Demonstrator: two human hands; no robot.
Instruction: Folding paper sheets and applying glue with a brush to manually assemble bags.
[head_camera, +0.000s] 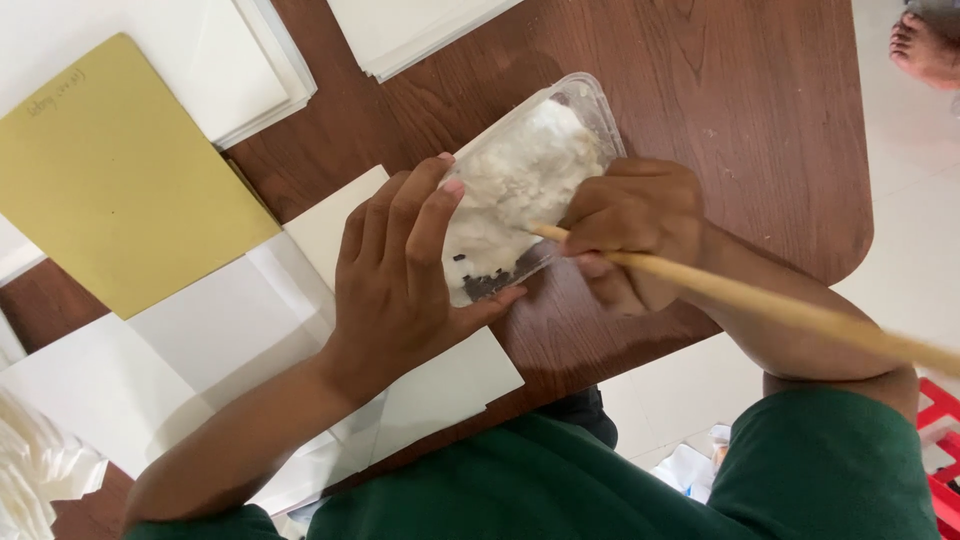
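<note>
Paper fills the left part of the view: a crumpled white tissue (30, 465) lies at the lower left corner, and above it a yellow card sheet (110, 175) rests over a stack of white sheets (200, 50) on the brown wooden counter (760, 110). More white sheets (230, 330) are spread under my left forearm, one over the other.

My left hand (400, 280) lies flat on these sheets, fingers close together and stretched, and it presses against the long left side of a clear plastic container (590, 100). The thumb goes around the near end of this container, so the hand holds it steady from the side. The container stands tilted on the counter between my two hands, and it is full of a white, lumpy paste (520, 180); at its near end there are some small dark bits (490, 282).

My right hand (635, 230) touches the right side of the container. Its fingers are curled tightly around a long, pale wooden stick (800, 312). The tip of the stick reaches over the paste, and the other end goes out to the right edge of the view.

At the upper right, on the light floor, a bare foot (925, 45) of another person is seen. Another stack of white sheets (410, 30) lies at the top edge.
</note>
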